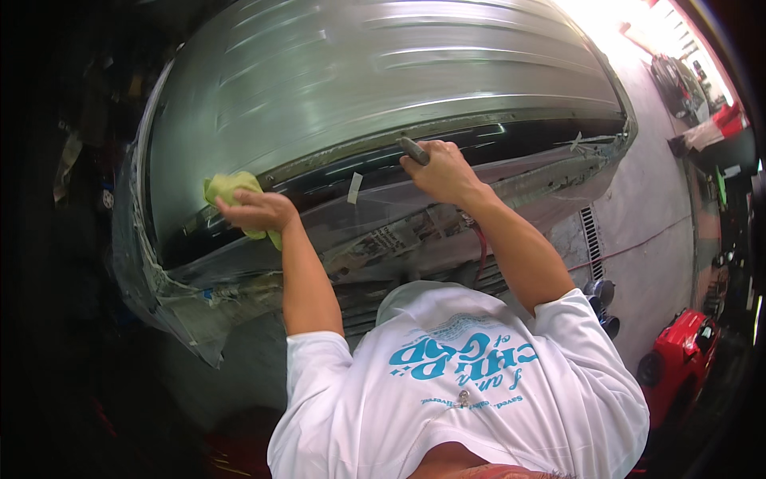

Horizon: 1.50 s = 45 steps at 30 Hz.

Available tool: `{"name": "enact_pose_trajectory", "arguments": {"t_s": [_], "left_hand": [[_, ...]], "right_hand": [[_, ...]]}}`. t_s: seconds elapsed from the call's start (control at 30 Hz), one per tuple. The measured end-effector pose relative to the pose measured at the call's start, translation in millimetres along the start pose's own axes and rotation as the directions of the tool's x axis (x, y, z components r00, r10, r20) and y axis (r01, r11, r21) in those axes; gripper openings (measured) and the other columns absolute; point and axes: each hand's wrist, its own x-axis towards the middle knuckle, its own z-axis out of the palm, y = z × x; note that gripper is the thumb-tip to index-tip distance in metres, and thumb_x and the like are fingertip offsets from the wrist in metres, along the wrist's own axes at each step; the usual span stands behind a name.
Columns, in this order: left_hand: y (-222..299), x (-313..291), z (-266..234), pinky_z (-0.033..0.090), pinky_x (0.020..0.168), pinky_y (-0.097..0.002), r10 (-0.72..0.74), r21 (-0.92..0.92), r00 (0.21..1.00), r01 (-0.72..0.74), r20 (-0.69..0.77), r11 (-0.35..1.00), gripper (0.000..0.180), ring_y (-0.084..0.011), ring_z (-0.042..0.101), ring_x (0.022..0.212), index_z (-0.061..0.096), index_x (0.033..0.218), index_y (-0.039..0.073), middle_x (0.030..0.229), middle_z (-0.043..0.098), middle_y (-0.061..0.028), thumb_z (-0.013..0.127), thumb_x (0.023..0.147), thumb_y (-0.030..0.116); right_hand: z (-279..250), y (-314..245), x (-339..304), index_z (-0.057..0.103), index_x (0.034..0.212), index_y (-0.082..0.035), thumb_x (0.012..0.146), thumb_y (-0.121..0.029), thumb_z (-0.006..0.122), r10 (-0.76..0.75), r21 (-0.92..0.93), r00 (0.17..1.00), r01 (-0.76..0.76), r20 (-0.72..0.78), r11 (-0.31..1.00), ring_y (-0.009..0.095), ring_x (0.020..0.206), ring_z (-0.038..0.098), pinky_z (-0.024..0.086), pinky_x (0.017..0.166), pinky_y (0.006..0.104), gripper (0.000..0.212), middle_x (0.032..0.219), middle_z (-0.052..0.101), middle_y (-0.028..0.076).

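A grey vehicle roof [335,80] with pressed ribs lies in front of me. Along its near edge runs a glossy black strip [319,185] with a piece of pale tape [354,188] on it. My left hand [259,211] presses a crumpled yellow-green cloth [231,188] onto the roof's near left corner. Closed over the black strip, my right hand [441,172] grips a grey, blunt-ended tool [414,150], seemingly an air blow gun. Below that wrist hangs a red hose [482,247]; where it joins is hidden.
Masking plastic [550,180] and newspaper [399,239] cover the vehicle's near side. On the right, a floor drain grate [590,239] crosses the concrete floor [638,215], where a thin red line also lies. A red car [678,359] stands at lower right.
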Motion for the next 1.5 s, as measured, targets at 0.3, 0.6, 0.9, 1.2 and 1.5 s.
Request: {"name": "enact_pose_trajectory", "arguments": {"t_s": [0.3,0.6,0.9,1.2,1.5], "left_hand": [[146,-55,-40,0.049,0.109,-0.0456,0.34,-0.457,0.908,-0.2,0.247,0.867,0.051,-0.0365,0.057,0.127,0.049,0.15,-0.004,0.14,0.049,-0.0223,0.065,0.105,0.014],[234,-114,-34,0.05,0.097,-0.0394,0.283,-0.672,0.875,0.064,0.394,0.738,0.046,-0.0244,0.056,0.11,0.063,0.14,0.003,0.124,0.048,-0.013,0.074,0.096,0.002],[217,-221,32,0.038,0.114,-0.0597,0.474,-0.111,0.604,-0.538,0.641,0.836,0.057,-0.0437,0.043,0.147,0.062,0.146,0.014,0.16,0.044,-0.0189,0.073,0.095,0.038],[226,-240,33,0.043,0.11,-0.0568,0.526,0.042,0.566,-0.705,0.635,0.708,0.047,-0.0389,0.05,0.144,0.068,0.137,0.018,0.154,0.054,-0.0091,0.07,0.093,0.034],[227,-244,38,0.045,0.106,-0.0519,0.573,0.047,0.591,-0.718,0.568,0.694,0.037,-0.0338,0.056,0.137,0.074,0.124,0.021,0.145,0.062,-0.0047,0.071,0.089,0.029]], "right_hand": [[-10,-7,-21,0.076,0.105,0.002,0.097,-0.031,0.071,-0.014,0.132,0.997,0.023,-0.071,0.991,0.033,0.083,0.071,0.056,0.085,0.045,0.034,0.083,0.072,0.023],[-135,116,3,0.073,0.113,0.012,0.093,-0.036,0.072,0.337,-0.065,0.904,-0.365,-0.265,0.929,0.032,0.079,0.078,0.063,0.073,0.042,0.052,0.101,0.077,0.026],[-114,104,24,0.077,0.109,0.005,0.091,-0.039,0.076,-0.092,-0.138,0.979,0.067,-0.181,0.988,0.038,0.087,0.078,0.063,0.079,0.044,0.048,0.093,0.078,0.022],[-197,185,49,0.075,0.106,0.013,0.09,-0.029,0.068,0.327,-0.021,0.944,-0.326,0.045,0.945,0.037,0.083,0.079,0.063,0.076,0.0441,0.046,0.095,0.077,0.029],[-206,192,78,0.066,0.075,0.001,0.09,-0.036,0.076,0.142,-0.075,0.961,-0.128,0.238,0.989,0.019,0.051,0.059,0.047,0.048,0.0356,0.041,0.068,0.066,0.01]]}}
